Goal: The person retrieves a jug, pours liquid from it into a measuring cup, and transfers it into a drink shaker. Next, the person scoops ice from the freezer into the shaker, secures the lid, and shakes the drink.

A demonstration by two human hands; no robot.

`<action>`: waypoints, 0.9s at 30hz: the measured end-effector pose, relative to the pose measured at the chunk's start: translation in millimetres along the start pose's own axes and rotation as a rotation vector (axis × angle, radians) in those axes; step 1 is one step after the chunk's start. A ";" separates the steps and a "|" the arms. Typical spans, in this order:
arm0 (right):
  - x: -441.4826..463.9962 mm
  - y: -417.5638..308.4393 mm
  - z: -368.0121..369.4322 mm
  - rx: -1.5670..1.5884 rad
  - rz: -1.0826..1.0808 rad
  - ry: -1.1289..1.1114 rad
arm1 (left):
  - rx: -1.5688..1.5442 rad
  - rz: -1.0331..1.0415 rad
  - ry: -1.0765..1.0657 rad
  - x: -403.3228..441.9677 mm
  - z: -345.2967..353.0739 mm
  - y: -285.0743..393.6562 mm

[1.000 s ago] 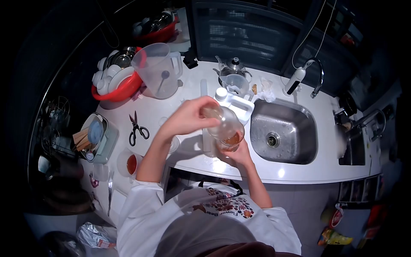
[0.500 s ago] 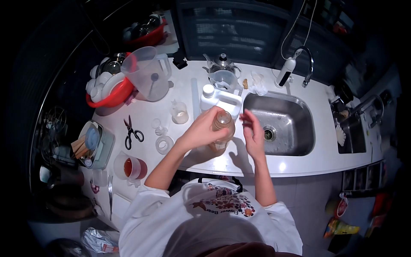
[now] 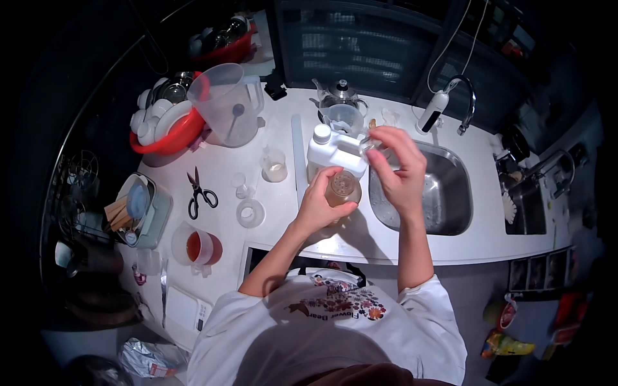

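Observation:
My left hand (image 3: 320, 204) wraps round a clear glass jar (image 3: 346, 186) standing at the counter's front, left of the sink; its mouth faces up and brownish contents show through. My right hand (image 3: 400, 168) is raised to the right of the jar, over the sink's left edge, with thumb and fingers pinching a small clear lid-like piece (image 3: 368, 147). Its exact kind is hard to make out. Just behind the jar stands a white plastic jug (image 3: 331, 153) with a capped neck.
Left on the counter are scissors (image 3: 202, 194), a measuring cup of red liquid (image 3: 205, 248), a small clear beaker (image 3: 274, 166), a big plastic pitcher (image 3: 226, 116) and a red basin (image 3: 172, 140) of bowls. A teapot (image 3: 339, 95) stands behind; the sink (image 3: 444, 186) lies right.
My right hand has risen from beside the jar and now pinches a clear piece. The left hand still holds the jar. The view has shifted slightly.

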State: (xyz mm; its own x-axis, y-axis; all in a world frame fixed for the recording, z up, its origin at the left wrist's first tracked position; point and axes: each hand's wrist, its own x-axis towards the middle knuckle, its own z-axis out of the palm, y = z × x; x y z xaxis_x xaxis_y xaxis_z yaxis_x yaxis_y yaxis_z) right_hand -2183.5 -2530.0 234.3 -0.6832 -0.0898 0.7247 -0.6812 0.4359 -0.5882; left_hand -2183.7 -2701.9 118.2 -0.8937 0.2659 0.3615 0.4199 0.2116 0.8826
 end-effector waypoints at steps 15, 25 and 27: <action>-50.7 28.6 45.6 0.104 0.045 -0.167 | -0.254 -0.404 0.339 -85.5 24.3 -63.2; -96.7 9.9 45.6 0.097 -0.009 -0.099 | -1.843 -0.839 -0.015 -72.3 78.8 -131.5; -117.4 -5.9 41.3 0.045 -0.125 -0.115 | -1.957 -0.729 -0.150 -74.5 73.4 -133.8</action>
State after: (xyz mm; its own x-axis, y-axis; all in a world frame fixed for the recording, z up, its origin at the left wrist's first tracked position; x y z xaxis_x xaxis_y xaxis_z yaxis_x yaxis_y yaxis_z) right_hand -2110.1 -2559.0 137.9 -0.6159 -0.2438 0.7491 -0.7723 0.3747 -0.5131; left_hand -2161.8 -2681.0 -48.8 -0.7215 0.6906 -0.0501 -0.6882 -0.7232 -0.0569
